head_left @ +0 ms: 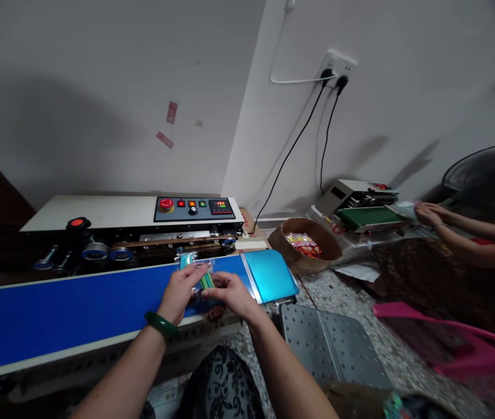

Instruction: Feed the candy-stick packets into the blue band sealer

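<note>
Over the right part of the blue conveyor belt (77,308), my left hand (181,288) and my right hand (233,294) are closed on a small clear plastic packet (206,280). Green strips or sticks show inside it; their exact kind is unclear. Just beyond my left fingers, a clear packet with light blue contents (185,259) sits by the sealing band (173,241) of the band sealer (99,212). On my left wrist is a dark green bangle (162,325). A shiny light-blue sheet (271,276) covers the belt's right end.
A red stop button (166,205) and a lit display are on the sealer's panel. To the right are a round box (299,262) with colourful packets, a grey perforated stool (332,343) and a pink plastic stool (456,343). Another person's hands (428,214) are near a second, green-belted machine (371,216).
</note>
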The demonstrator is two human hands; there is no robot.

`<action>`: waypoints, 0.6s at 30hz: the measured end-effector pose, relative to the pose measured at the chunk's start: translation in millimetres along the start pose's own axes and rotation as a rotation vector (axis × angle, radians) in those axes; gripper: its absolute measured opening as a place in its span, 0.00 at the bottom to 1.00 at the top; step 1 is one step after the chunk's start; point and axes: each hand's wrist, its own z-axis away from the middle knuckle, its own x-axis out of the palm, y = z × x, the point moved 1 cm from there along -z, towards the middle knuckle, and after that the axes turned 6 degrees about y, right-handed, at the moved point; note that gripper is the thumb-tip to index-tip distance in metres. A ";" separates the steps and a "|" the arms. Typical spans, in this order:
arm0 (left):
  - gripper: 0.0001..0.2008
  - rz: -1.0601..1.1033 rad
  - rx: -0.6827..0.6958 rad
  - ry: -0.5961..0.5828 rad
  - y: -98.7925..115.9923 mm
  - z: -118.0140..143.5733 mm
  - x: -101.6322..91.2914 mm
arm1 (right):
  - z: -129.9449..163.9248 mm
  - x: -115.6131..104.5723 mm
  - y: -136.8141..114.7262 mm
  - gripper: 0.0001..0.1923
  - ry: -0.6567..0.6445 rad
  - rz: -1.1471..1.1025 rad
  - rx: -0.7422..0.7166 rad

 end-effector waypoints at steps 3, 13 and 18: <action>0.09 -0.151 0.200 0.036 -1.4 -0.4 -0.3 | 6.4 3.1 5.8 0.13 0.085 -0.023 0.013; 0.20 -0.156 -0.001 0.016 -0.2 0.6 -0.9 | 6.9 -61.8 13.0 0.09 0.530 -0.123 0.129; 0.20 -0.136 -0.034 -0.009 1.2 2.4 -4.6 | -24.4 -85.7 9.6 0.08 0.508 -0.033 0.290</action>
